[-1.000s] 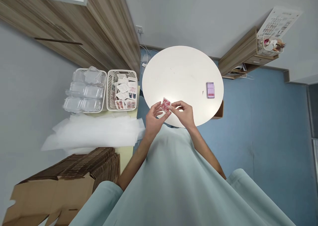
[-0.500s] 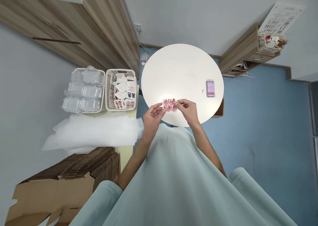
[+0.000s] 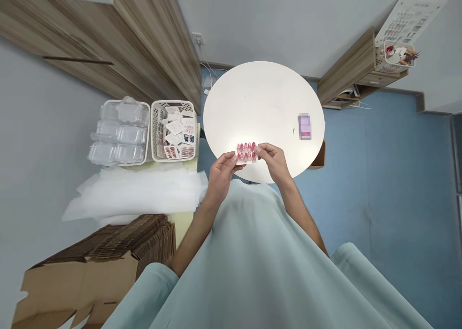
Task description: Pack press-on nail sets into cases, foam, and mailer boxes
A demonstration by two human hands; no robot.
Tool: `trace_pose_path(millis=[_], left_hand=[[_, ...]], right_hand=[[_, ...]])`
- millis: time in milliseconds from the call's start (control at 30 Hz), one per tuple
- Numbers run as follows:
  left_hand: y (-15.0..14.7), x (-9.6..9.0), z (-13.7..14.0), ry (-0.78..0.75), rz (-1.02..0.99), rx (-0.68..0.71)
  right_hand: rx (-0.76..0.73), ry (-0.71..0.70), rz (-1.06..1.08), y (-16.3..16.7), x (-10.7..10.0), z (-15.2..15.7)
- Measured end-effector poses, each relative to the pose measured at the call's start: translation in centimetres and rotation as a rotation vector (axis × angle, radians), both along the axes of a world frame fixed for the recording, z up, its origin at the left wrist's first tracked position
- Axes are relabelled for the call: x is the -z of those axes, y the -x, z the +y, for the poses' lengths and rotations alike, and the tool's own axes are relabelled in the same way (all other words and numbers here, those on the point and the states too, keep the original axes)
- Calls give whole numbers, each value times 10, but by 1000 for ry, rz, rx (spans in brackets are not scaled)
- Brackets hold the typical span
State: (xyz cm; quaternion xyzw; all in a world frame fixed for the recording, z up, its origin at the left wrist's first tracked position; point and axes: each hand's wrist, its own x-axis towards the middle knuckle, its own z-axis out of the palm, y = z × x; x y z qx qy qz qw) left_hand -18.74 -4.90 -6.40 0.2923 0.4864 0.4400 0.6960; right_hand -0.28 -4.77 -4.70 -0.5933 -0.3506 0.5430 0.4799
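Observation:
A small card of press-on nails is held up over the near edge of the round white table. Two rows of red and pink nails face me. My left hand is closed on the card's left side, thumb in front and fingers partly behind it. At the right edge, my right hand pinches the card between thumb and fingers. A pixelated purple item lies on the right part of the table.
On my left stand a white basket of nail cards and another with clear plastic boxes. White sheets and folded cardboard boxes lie nearer. A brown box sits under the table's right edge. A wooden cabinet rises at the left.
My left thumb has shifted from the card's front toward its left edge, and my right fingers have moved to its right edge. More of the nails now show.

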Motion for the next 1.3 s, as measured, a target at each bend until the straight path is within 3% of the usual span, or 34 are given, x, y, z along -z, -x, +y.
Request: trace_pose_path(millis=[300, 533, 700, 1000, 1167, 1300], left_hand=[[0, -1, 2, -43, 96, 18], [4, -3, 24, 53, 155, 133], [5, -4, 27, 62, 118, 176], [16, 9, 23, -136, 104, 148], [14, 7, 19, -278, 157, 182], [8, -1, 16, -301, 168, 160]], right_hand=[[-40, -31, 4, -5, 4, -4], [-176, -152, -111, -8, 8, -7], [-189, -161, -181, -9, 8, -10], [-220, -228, -37, -12, 3, -15], [-100, -175, -99, -7, 1, -11], [-51, -127, -103, -2, 3, -8]])
